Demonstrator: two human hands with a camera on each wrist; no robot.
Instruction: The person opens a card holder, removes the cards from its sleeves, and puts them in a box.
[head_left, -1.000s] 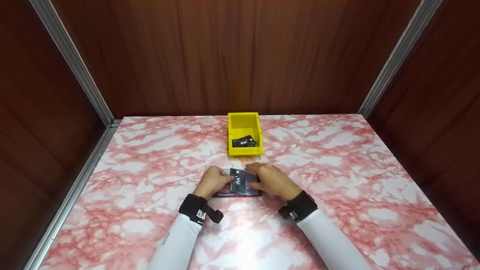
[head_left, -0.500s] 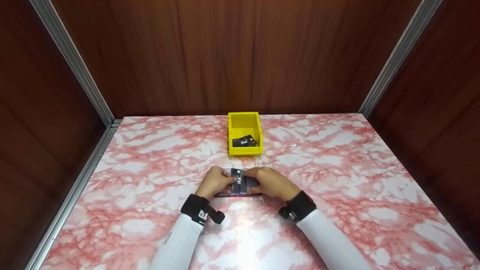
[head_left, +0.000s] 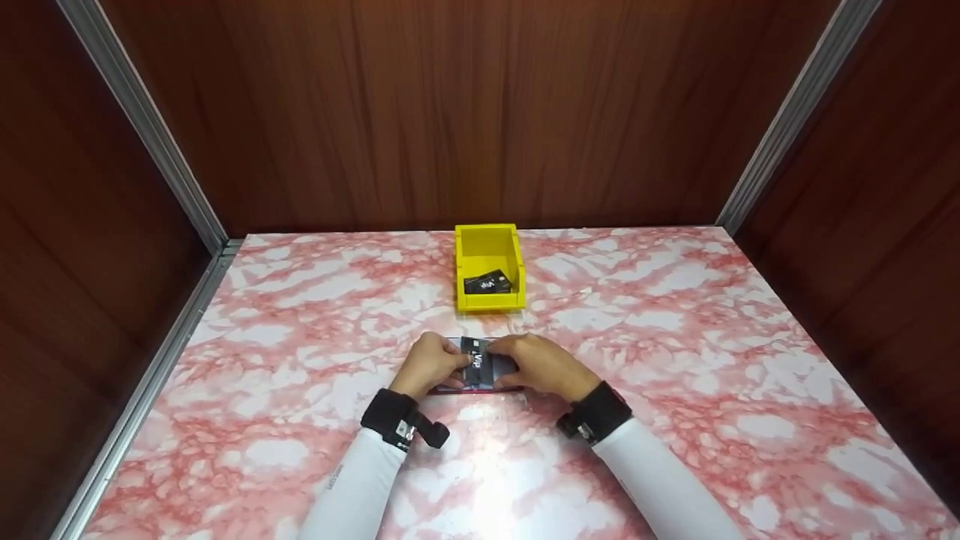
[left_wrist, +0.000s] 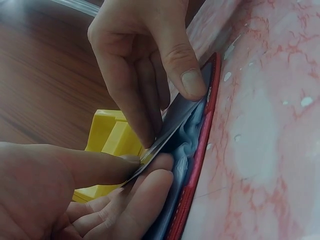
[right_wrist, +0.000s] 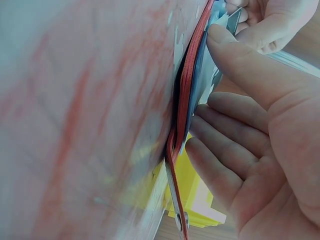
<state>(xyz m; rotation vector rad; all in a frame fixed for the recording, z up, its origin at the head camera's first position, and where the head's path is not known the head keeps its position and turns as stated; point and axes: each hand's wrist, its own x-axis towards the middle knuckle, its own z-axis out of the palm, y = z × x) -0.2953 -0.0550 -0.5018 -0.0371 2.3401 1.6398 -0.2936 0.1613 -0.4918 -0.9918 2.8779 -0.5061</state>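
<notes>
A card holder with a red cover [left_wrist: 212, 107] and clear plastic sleeves [left_wrist: 186, 142] lies opened on the table between both hands. My left hand [head_left: 431, 364] pinches a black card marked "Vip" [head_left: 477, 364] between thumb and fingers, over the sleeves. In the left wrist view, the card's edge slants along the top sleeve, and the left fingertips sit between it and the layers below. My right hand [head_left: 549, 365] grips the holder's right part, thumb at the near side and index finger at the far side. Its other fingers curve loosely beside the holder in the right wrist view.
Beyond the hands stands a yellow bin [head_left: 491, 302] with several black cards [head_left: 487, 283] inside. The table [head_left: 637, 300] has a pink-and-white marbled top. Brown wood-grain panels [head_left: 480, 112] with metal corner posts [head_left: 142, 120] enclose it at the back and sides.
The right hand has shifted slightly left, its index fingertip closer to the card. The left hand and card have edged slightly right. Over the last half second, almost nothing has moved.
</notes>
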